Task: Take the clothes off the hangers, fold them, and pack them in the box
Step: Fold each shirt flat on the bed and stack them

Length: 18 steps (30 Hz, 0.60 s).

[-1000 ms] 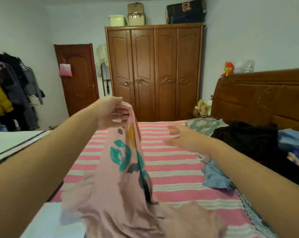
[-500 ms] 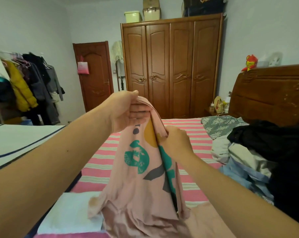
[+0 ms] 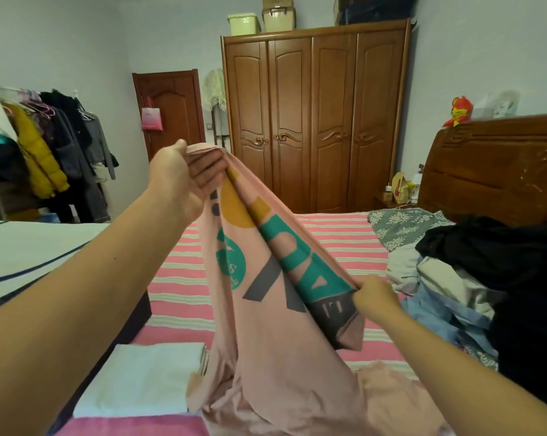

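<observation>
A pink garment [image 3: 266, 325] with teal, yellow and grey print hangs stretched above the striped bed [image 3: 178, 278]. My left hand [image 3: 184, 177] grips its top edge, held high. My right hand [image 3: 374, 297] pinches a lower edge out to the right, so the cloth runs taut between both hands. Its bottom part lies bunched on the bed close to me. A folded white piece [image 3: 140, 379] rests on the bed at the lower left. No box shows in this view.
A pile of dark, grey and blue clothes [image 3: 473, 278] covers the bed's right side by the wooden headboard [image 3: 492, 168]. A rack of hanging coats [image 3: 46, 146] stands at the left wall. A wardrobe [image 3: 316, 121] and door [image 3: 168, 114] are behind.
My right hand reached in, took the garment's edge just below my left hand, then slid down and out to the right, spreading the cloth. My left hand stayed raised.
</observation>
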Tool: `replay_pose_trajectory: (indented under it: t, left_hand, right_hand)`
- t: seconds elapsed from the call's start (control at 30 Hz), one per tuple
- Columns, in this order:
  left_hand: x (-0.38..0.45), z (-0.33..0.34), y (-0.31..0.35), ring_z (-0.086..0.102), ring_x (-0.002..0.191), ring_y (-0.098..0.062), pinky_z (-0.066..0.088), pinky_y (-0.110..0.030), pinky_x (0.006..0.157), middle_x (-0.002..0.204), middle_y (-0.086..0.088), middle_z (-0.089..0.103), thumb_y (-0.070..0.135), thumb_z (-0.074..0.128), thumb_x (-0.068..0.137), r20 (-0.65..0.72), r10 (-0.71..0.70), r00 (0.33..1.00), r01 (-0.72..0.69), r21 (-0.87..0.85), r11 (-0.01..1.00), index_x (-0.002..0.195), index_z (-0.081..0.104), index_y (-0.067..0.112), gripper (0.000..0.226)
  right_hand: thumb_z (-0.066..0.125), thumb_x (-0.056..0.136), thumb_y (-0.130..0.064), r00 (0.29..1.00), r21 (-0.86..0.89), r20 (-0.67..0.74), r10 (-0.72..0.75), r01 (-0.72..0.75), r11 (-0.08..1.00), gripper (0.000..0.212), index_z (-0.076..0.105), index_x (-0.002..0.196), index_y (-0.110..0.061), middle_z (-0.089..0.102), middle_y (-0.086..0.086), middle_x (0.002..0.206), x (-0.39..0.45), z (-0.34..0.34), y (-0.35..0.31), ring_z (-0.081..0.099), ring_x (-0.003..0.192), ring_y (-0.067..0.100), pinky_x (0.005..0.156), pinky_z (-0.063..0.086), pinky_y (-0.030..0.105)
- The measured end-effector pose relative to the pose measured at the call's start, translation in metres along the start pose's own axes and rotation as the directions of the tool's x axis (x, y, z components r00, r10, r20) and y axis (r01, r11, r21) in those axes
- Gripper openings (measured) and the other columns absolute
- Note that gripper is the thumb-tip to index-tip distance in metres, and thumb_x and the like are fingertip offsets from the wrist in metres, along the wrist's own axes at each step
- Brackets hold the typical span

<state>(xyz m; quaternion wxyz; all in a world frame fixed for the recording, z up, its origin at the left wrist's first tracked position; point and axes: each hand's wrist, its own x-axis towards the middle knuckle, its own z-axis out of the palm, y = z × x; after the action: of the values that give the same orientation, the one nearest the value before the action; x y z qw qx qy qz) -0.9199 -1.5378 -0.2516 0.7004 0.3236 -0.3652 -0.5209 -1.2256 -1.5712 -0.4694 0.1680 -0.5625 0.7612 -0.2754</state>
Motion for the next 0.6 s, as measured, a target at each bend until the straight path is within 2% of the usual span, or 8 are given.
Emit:
replay_pose_trajectory:
  t: [0.17,0.23,0.33,0.4,0.43,0.5,0.57,0.6]
  left_hand:
    - [0.02,-0.038,-0.003,0.076,0.094,-0.026,0.06,-0.041,0.09,0.101,-0.011,0.078,0.038,0.039,0.108,-0.15,0.003,0.989,-0.011,-0.051,0.999,0.106,0.067,0.007,0.041]
    - [0.025,-0.055,-0.011,0.075,0.096,-0.027,0.059,-0.043,0.093,0.099,-0.012,0.077,0.036,0.037,0.108,-0.166,-0.004,0.986,-0.008,-0.072,0.997,0.099,0.065,0.008,0.041]
    - [0.026,-0.085,-0.039,0.071,0.099,-0.03,0.056,-0.046,0.096,0.106,-0.015,0.07,0.027,0.035,0.107,-0.224,-0.028,0.974,0.001,-0.121,0.993,0.097,0.061,0.009,0.034]
    - [0.019,-0.121,-0.081,0.072,0.1,-0.032,0.06,-0.046,0.083,0.122,-0.021,0.068,0.018,0.038,0.103,-0.29,-0.115,0.95,0.077,-0.141,0.987,0.109,0.062,0.005,0.028]
    - [0.01,-0.145,-0.111,0.073,0.094,-0.032,0.062,-0.045,0.075,0.127,-0.024,0.066,0.012,0.039,0.1,-0.322,-0.176,0.93,0.145,-0.119,0.982,0.115,0.062,0.002,0.029]
    - [-0.024,-0.2,-0.179,0.075,0.075,-0.03,0.062,-0.04,0.059,0.118,-0.03,0.067,0.004,0.038,0.1,-0.38,-0.356,0.853,0.379,-0.017,0.925,0.126,0.06,-0.003,0.035]
    - [-0.075,-0.253,-0.241,0.072,0.056,-0.026,0.06,-0.036,0.05,0.092,-0.026,0.071,0.0,0.035,0.102,-0.424,-0.497,0.757,0.61,0.183,0.771,0.131,0.055,-0.01,0.036]
    - [-0.101,-0.274,-0.262,0.071,0.052,-0.025,0.06,-0.034,0.048,0.08,-0.025,0.071,-0.001,0.034,0.103,-0.439,-0.535,0.722,0.678,0.294,0.673,0.129,0.054,-0.014,0.035]
  right_hand:
    - [0.049,0.093,-0.011,0.935,-0.091,-0.351,0.043,-0.08,0.993,0.023,0.069,0.104,-0.011,0.067,0.021,0.1,0.024,-0.051,0.023,0.058,0.086,0.037,0.076,0.049,0.039]
    - [0.046,0.097,-0.011,0.819,-0.017,-0.574,0.011,-0.025,1.0,0.019,0.064,0.104,-0.01,0.065,0.022,0.104,0.022,-0.081,0.015,0.06,0.092,0.041,0.078,0.051,0.045]
    - [0.043,0.103,-0.015,0.562,0.148,-0.827,0.004,0.212,0.966,0.021,0.06,0.114,-0.01,0.065,0.019,0.114,0.002,-0.118,0.014,0.061,0.103,0.039,0.086,0.049,0.048]
    - [0.041,0.105,-0.022,0.516,0.132,-0.853,-0.075,0.353,0.926,0.026,0.06,0.116,-0.008,0.066,0.018,0.113,-0.019,-0.118,0.033,0.061,0.103,0.037,0.084,0.047,0.045]
    - [0.042,0.105,-0.026,0.561,0.065,-0.811,-0.169,0.372,0.926,0.029,0.062,0.112,-0.006,0.067,0.019,0.107,-0.033,-0.105,0.051,0.062,0.097,0.037,0.079,0.045,0.043]
    - [0.041,0.101,-0.047,0.779,-0.065,-0.527,-0.342,0.364,0.929,0.048,0.065,0.096,-0.006,0.069,0.016,0.091,-0.064,-0.063,0.099,0.063,0.084,0.036,0.069,0.04,0.038]
    - [0.029,0.088,-0.082,0.948,-0.101,0.02,-0.318,0.318,0.942,0.082,0.067,0.09,-0.009,0.07,0.007,0.089,-0.104,-0.016,0.156,0.063,0.084,0.026,0.071,0.044,0.035]
    - [0.029,0.082,-0.089,0.933,-0.123,0.284,-0.222,0.265,0.956,0.087,0.069,0.097,-0.014,0.071,0.002,0.097,-0.125,0.003,0.181,0.063,0.088,0.019,0.077,0.047,0.028]
